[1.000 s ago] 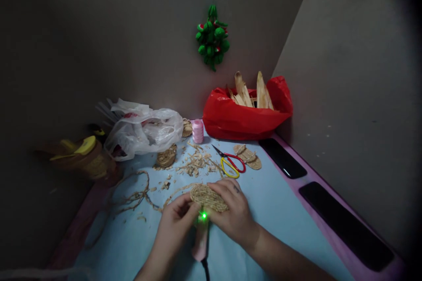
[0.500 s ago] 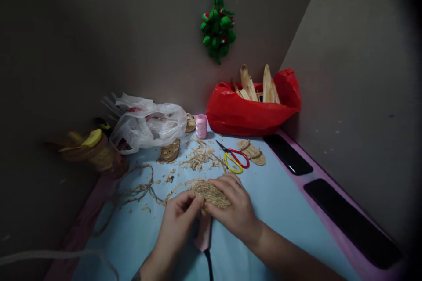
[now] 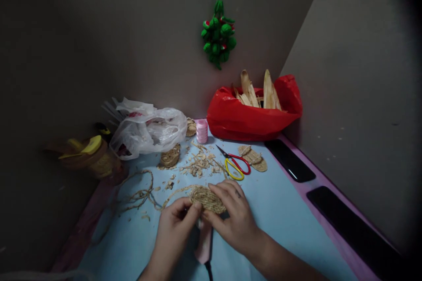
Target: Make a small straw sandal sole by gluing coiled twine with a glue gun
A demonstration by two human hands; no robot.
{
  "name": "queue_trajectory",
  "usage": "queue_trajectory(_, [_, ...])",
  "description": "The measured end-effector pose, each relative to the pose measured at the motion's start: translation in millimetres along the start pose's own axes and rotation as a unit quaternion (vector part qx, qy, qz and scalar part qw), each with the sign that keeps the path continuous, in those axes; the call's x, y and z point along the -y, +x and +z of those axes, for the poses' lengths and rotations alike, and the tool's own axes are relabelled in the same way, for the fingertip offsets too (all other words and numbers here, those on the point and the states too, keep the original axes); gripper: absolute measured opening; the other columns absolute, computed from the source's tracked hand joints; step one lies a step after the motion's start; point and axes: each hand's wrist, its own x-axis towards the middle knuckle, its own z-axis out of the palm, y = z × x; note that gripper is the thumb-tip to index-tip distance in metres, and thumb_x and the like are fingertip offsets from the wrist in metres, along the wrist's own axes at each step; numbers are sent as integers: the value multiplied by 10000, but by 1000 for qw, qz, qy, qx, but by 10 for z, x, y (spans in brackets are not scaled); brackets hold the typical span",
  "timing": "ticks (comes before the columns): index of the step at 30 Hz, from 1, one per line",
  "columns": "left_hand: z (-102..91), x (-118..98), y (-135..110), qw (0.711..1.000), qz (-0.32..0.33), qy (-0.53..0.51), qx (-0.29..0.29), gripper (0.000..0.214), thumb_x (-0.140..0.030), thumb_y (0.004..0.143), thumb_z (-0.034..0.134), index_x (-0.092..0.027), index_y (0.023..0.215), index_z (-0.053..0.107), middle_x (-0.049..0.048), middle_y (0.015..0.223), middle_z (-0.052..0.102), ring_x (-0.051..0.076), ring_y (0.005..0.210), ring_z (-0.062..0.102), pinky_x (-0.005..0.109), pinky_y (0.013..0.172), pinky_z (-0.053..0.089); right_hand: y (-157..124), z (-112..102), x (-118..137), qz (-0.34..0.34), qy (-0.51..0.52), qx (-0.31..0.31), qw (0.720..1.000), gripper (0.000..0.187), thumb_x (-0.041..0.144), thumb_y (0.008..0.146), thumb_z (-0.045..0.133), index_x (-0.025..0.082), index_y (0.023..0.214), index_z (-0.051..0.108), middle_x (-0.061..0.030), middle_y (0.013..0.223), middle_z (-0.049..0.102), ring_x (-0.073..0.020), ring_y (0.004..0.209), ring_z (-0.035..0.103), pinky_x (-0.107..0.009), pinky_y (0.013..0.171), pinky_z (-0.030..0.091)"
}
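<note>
Both hands hold a flat oval coil of braided straw cord [image 3: 208, 198] above the table. My left hand [image 3: 176, 224] pinches its left edge between thumb and fingers. Along the right side, my right hand [image 3: 235, 215] grips it with the fingers on the far edge and the thumb on the near one. A loose tail of braided cord [image 3: 145, 193] runs from the coil to the left across the table. Under the coil lies a pink-handled tool [image 3: 203, 243] with a black power cord; its front end is hidden.
Red-and-yellow scissors [image 3: 238, 164] and a small woven slipper [image 3: 253, 158] lie beyond the hands, beside straw scraps [image 3: 199, 162]. Behind stand a pink thread spool [image 3: 201, 131], a red bag [image 3: 250, 120] of dried husks and a clear plastic bag [image 3: 151, 129]. Phones [image 3: 292, 161] line the right edge.
The view has tilted up slightly, so everything sits a little lower. The coil has shifted slightly left and turned a little in the hands; the right thumb now sits nearer the left thumb.
</note>
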Motion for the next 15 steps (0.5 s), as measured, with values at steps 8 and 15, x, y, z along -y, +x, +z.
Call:
queue_trajectory(8, [18,-54,-3,998,9,53,12,345,-478,684,715,-152,581,671,42,574,621,160,575,534,232,552,411,45,-44,39,-4,-15,22,1000,419,152,782,612,178,1195,548,-89,1014,632,-254,998,549,-459,893,494])
queue_trajectory(15, [27,-53,-20,994,29,101,-12,355,-462,675,693,-165,497,615,4,489,528,131,500,447,218,494,362,28,1,43,-10,-20,6,1000,405,161,768,652,204,1157,546,-70,973,661,-265,941,566,-477,853,489])
